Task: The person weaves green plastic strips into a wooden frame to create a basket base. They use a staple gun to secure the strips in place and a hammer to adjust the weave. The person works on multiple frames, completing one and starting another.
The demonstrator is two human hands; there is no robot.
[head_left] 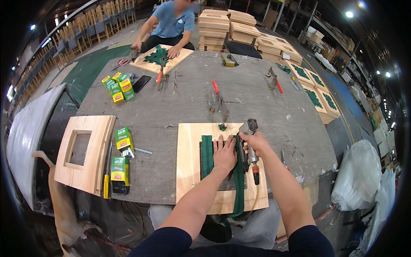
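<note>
In front of me a square wooden frame lies on the table's near edge, its opening partly crossed by green webbing straps. One strap runs along the left of the opening; another strap trails over the frame's near edge. My left hand lies flat between them, fingers spread. My right hand is closed round a pneumatic staple gun, whose nose I cannot see clearly. An air hose hangs from the gun's orange fitting. Just beyond the frame's far edge sits a red-handled strap clamp tool.
Left of me stand stacked wooden frames, a yellow-handled screwdriver and staple boxes. Across the table a person handles a webbed panel. A phone and another red-handled tool lie farther off. A dog is at lower left.
</note>
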